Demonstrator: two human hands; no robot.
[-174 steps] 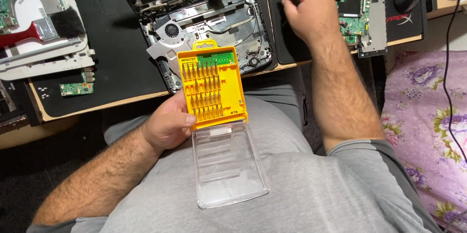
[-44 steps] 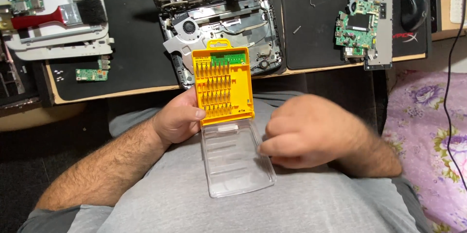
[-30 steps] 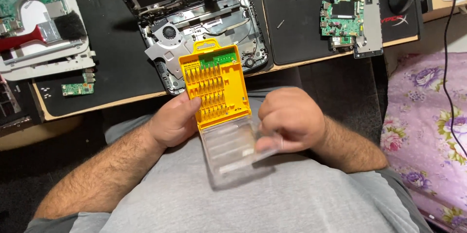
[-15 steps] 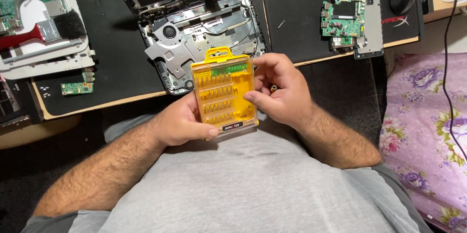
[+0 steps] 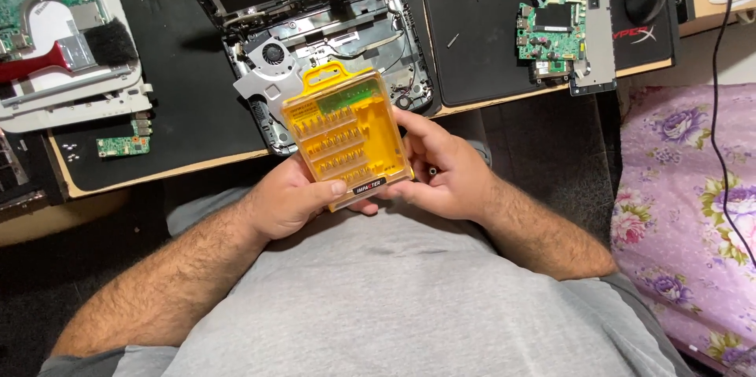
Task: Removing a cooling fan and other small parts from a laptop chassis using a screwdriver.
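Above the lap, just off the counter (image 5: pixel 157 176) edge, both hands are gripping a yellow bit-set case (image 5: pixel 346 137) with its clear lid lying shut. Left hand (image 5: pixel 287 200) is clasping the lower left corner, thumb lying across the front edge. Right hand (image 5: pixel 441 168) is closing its fingers (image 5: pixel 413 125) on the right side. Behind the case, an opened laptop chassis (image 5: pixel 315 38) with fan is sitting on the black mat. A red-handled brush (image 5: pixel 71 50) is resting at far left, a green circuit board (image 5: pixel 551 34) at right
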